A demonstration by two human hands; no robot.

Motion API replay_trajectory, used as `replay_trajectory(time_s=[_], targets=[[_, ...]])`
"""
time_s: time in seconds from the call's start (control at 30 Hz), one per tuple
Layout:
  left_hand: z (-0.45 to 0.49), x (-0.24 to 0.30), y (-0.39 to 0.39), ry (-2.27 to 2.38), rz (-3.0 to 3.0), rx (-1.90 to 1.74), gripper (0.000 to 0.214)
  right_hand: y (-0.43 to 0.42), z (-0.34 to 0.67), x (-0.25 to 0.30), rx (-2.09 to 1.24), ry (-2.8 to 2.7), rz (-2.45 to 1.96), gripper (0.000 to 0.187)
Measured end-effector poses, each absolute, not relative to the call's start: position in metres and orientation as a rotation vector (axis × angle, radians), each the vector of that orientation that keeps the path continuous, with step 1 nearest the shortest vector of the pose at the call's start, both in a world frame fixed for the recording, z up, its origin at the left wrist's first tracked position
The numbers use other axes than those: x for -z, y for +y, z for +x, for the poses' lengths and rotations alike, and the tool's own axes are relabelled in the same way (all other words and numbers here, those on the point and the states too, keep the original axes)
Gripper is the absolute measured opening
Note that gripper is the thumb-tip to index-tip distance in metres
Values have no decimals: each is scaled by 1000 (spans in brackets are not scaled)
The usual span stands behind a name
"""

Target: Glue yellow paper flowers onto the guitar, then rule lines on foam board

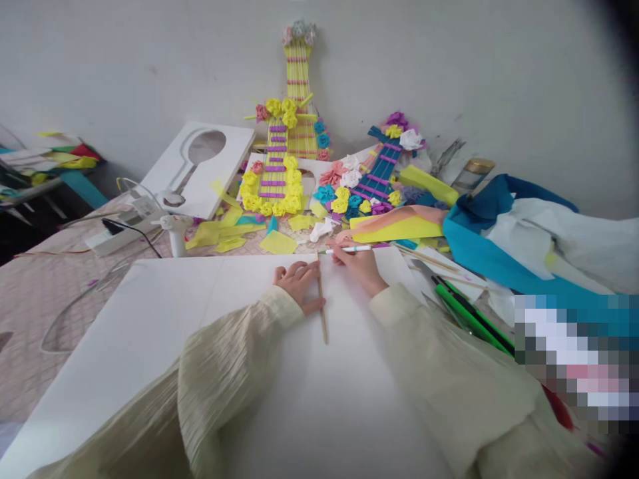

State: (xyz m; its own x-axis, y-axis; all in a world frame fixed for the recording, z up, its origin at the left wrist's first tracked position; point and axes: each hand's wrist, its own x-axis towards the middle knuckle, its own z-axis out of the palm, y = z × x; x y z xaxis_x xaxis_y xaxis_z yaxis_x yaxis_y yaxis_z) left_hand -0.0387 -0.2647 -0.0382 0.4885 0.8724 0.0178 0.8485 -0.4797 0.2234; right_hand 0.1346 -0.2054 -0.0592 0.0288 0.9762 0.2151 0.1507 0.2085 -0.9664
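A large white board (210, 319) lies flat in front of me. A thin wooden stick (322, 306) lies on it, running away from me. My left hand (298, 285) rests on the board with its fingers curled, pressing the stick down from its left side. My right hand (360, 267) is closed on a white pen (349, 249) with a blue tip, held near the far end of the stick at the board's far edge.
Paper-flower guitar models (279, 173) (379, 176) (298, 86) stand against the wall behind. A cut-out white foam board (200, 166), a white glue gun (176, 229), a power strip (117, 233), yellow paper scraps (277, 243), blue and white cloth (499, 226) and green-handled tools (469, 313) surround the board.
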Motion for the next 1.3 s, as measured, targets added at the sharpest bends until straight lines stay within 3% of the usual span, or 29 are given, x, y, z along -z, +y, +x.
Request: replay_trajectory(time_s=[1.3], targets=[[-38,36,-264,1528,2530,-135,53,-208,134,57,-941,-1408,-1202,14]])
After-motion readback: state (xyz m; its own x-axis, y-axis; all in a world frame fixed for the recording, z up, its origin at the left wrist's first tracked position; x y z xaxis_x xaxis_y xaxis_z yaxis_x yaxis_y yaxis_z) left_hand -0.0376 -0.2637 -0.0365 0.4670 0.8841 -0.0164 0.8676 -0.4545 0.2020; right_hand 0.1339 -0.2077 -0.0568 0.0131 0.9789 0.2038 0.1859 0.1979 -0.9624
